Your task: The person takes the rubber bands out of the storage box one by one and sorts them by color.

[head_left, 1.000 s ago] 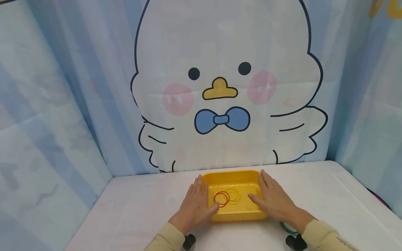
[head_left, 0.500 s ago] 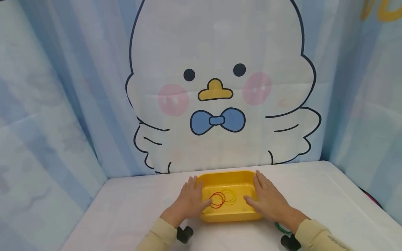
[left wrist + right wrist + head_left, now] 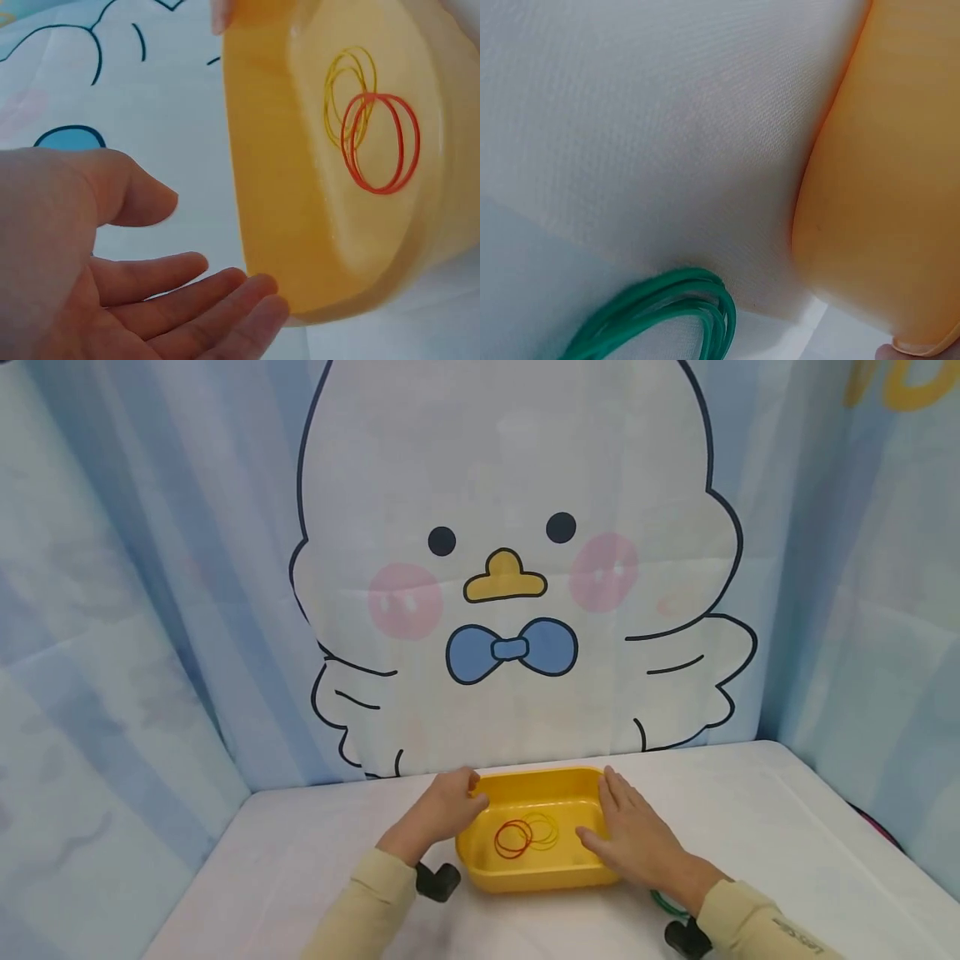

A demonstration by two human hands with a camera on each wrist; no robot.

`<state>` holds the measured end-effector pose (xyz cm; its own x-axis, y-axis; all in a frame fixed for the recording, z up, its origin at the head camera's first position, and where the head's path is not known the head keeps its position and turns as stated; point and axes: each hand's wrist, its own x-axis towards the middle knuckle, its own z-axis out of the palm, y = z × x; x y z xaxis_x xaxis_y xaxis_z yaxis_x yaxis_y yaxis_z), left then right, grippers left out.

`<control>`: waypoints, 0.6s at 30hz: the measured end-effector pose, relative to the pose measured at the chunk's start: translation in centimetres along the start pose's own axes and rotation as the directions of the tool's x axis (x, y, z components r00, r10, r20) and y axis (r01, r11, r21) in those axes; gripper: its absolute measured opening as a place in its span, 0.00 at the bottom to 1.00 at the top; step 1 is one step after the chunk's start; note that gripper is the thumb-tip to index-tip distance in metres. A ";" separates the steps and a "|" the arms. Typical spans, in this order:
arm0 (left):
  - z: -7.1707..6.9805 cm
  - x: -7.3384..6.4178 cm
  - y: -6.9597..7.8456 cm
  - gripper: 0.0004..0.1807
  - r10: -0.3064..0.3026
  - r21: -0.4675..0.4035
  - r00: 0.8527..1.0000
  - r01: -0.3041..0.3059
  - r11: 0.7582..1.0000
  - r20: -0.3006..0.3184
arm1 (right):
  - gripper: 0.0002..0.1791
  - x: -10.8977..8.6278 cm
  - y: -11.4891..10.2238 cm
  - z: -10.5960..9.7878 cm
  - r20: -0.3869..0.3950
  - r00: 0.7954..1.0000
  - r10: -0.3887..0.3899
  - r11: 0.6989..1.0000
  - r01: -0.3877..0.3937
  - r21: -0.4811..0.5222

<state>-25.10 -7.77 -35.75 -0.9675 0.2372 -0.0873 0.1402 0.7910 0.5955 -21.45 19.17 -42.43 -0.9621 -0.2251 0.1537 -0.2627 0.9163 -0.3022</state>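
Flanking the yellow tray (image 3: pixel 543 882), which sits on the white table (image 3: pixel 322 843): left hand (image 3: pixel 444 806) at its far left corner, thumb and fingers parted, grasping nothing; whether the fingertips press the rim is hard to tell. Right hand (image 3: pixel 643 842) lies along the right wall, fingers straight, unclenched. Red loops (image 3: pixel 400 144) overlap yellow loops (image 3: pixel 326 105) on the tray floor. Green loops (image 3: pixel 718 291) lie near its right side.

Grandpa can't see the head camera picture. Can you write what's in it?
A person's left hand and right hand are at opposite ends of a yellow tray with red rings and yellow rings inside. It sits on a white table before a cloth printed with a cartoon bird in a blue bow tie.
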 end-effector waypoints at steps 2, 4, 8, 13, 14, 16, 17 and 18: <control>-0.1 0.2 0.1 0.21 -0.015 -0.025 1.000 0.015 1.000 0.015 | 0.48 0.1 -0.1 0.0 0.003 1.000 -0.001 1.000 0.001 0.002; -0.2 0.4 0.1 0.19 -0.028 -0.068 0.999 0.030 0.997 0.038 | 0.48 0.1 -0.2 0.0 0.003 1.000 -0.003 1.000 0.003 0.002; -0.2 0.7 0.2 0.18 -0.074 -0.196 0.993 0.092 0.976 0.096 | 0.48 0.1 -0.2 0.0 -0.007 1.000 -0.013 1.000 0.013 -0.001; 0.0 1.0 0.6 0.16 -0.172 -0.237 0.977 0.199 0.951 0.129 | 0.48 0.2 -0.2 0.0 -0.005 1.000 -0.019 1.000 0.019 -0.004; 0.1 1.1 0.7 0.15 -0.195 -0.230 0.972 0.222 0.948 0.131 | 0.48 0.2 -0.2 0.0 -0.002 1.000 -0.016 1.000 0.016 -0.003; 0.3 1.1 0.9 0.17 -0.226 -0.210 0.965 0.251 0.945 0.136 | 0.48 0.2 -0.2 0.0 0.004 1.000 -0.010 1.000 0.010 0.004; 0.4 1.2 1.0 0.18 -0.238 -0.204 0.961 0.263 0.943 0.137 | 0.48 0.2 -0.2 0.0 0.006 1.000 -0.008 1.000 0.008 0.008; 0.5 1.2 1.1 0.19 -0.249 -0.195 0.959 0.273 0.942 0.138 | 0.48 0.1 -0.2 0.0 0.006 1.000 -0.007 1.000 0.007 0.009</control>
<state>-26.05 -6.34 -35.63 -0.9334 0.1083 -0.3422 -0.1729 0.6998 0.6931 -21.52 18.98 -42.34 -0.9607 -0.2337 0.1499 -0.2701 0.9116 -0.3099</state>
